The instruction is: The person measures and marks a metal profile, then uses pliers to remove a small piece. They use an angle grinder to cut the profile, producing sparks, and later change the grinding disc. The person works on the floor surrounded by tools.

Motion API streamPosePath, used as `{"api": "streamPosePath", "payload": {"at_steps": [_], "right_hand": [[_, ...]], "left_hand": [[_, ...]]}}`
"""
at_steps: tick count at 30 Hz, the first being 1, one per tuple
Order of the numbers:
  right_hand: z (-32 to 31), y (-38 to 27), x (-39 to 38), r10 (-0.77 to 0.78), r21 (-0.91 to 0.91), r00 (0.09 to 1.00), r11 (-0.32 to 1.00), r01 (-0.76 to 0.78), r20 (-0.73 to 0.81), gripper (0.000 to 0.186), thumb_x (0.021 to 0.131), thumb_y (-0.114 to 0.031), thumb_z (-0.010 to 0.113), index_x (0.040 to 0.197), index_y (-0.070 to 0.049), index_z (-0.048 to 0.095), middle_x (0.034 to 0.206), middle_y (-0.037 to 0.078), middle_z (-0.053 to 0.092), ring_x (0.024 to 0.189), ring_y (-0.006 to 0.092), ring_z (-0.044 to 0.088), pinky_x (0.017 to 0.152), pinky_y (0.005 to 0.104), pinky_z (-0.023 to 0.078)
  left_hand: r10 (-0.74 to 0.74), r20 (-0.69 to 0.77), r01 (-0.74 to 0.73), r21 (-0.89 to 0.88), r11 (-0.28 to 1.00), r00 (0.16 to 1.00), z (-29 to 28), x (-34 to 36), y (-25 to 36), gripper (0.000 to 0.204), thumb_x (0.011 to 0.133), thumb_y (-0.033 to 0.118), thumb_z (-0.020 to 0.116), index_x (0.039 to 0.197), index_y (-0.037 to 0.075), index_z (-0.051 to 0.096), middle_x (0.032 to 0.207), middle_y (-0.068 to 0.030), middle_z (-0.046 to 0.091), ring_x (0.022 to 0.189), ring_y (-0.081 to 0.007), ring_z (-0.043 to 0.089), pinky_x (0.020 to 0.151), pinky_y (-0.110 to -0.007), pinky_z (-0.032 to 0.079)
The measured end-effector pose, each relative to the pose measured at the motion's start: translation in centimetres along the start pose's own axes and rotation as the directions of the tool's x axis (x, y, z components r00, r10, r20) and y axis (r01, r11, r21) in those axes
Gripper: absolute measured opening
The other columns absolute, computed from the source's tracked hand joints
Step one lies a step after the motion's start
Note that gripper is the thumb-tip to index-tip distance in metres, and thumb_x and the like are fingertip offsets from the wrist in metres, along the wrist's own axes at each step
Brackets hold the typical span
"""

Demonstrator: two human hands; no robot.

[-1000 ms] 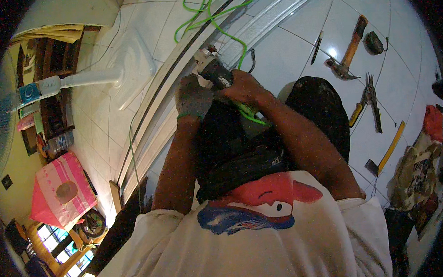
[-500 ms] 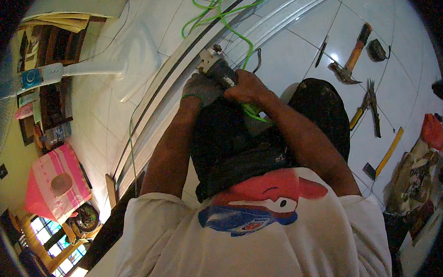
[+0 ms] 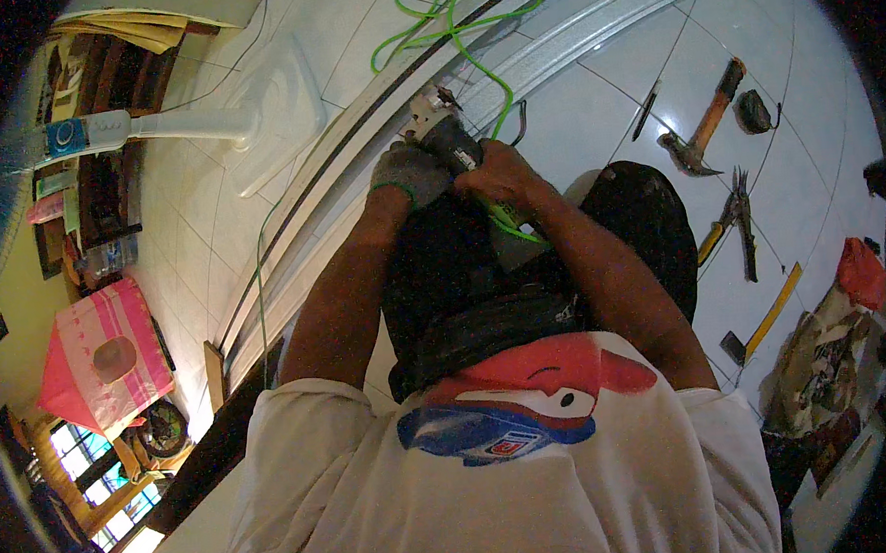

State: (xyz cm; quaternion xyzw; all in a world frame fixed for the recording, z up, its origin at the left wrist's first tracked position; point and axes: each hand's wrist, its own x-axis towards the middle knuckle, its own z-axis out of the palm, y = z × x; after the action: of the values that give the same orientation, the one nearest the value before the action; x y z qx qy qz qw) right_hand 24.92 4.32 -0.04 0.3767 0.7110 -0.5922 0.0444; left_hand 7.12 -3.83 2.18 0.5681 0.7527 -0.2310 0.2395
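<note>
My left hand (image 3: pixel 407 172), in a grey glove with a green cuff, is closed against the underside of an angle grinder (image 3: pixel 429 115); its fingertips are partly hidden. My bare right hand (image 3: pixel 498 178) grips the grinder's dark body, just above my lap. A bright green cord (image 3: pixel 503 98) loops over long metal channels (image 3: pixel 604 15) lying beside and beyond the tool. A bent dark hook (image 3: pixel 520 123) lies just right of the grinder.
On the tiles at right lie a hammer (image 3: pixel 707 122), pliers (image 3: pixel 746 231), a pencil-like tool (image 3: pixel 646 109), a tape measure (image 3: pixel 753 112), a square (image 3: pixel 771 316) and a bag (image 3: pixel 808 367). At left stand a white fan base (image 3: pixel 284 110) and a pink covered object (image 3: pixel 87 360).
The view has shifted slightly. Both hands and the grinder appear a little higher and farther right in the picture, with the grip much the same.
</note>
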Motion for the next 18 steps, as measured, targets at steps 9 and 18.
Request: {"api": "streamPosePath", "payload": {"at_steps": [9, 18], "right_hand": [[0.4, 0.2, 0.5, 0.021, 0.034, 1.000, 0.999, -0.021, 0.002, 0.064, 0.063, -0.039, 0.087, 0.108, 0.004, 0.071, 0.100, 0.021, 0.075, 0.091, 0.0338, 0.073, 0.084, 0.0435, 0.059], [-0.6, -1.3, -1.0, 0.071, 0.073, 0.997, 0.995, -0.073, 0.025, 0.061, 0.066, -0.038, 0.090, 0.111, 0.000, 0.073, 0.103, 0.016, 0.078, 0.095, 0.0298, 0.075, 0.086, 0.0410, 0.059]], "left_hand": [[-0.157, 0.082, 0.174, -0.275, 0.946, 0.984, -1.1, -0.5, 0.0, 0.061, 0.090, 0.049, 0.059, 0.132, 0.007, 0.068, 0.134, -0.0237, 0.068, 0.125, -0.0355, 0.066, 0.109, -0.044, 0.051], [-0.137, 0.130, 0.167, -0.254, 0.953, 0.982, -0.8, 0.0, -0.3, 0.084, 0.090, 0.054, 0.062, 0.145, -0.007, 0.046, 0.134, -0.0254, 0.066, 0.126, -0.0364, 0.064, 0.105, -0.043, 0.053]]}}
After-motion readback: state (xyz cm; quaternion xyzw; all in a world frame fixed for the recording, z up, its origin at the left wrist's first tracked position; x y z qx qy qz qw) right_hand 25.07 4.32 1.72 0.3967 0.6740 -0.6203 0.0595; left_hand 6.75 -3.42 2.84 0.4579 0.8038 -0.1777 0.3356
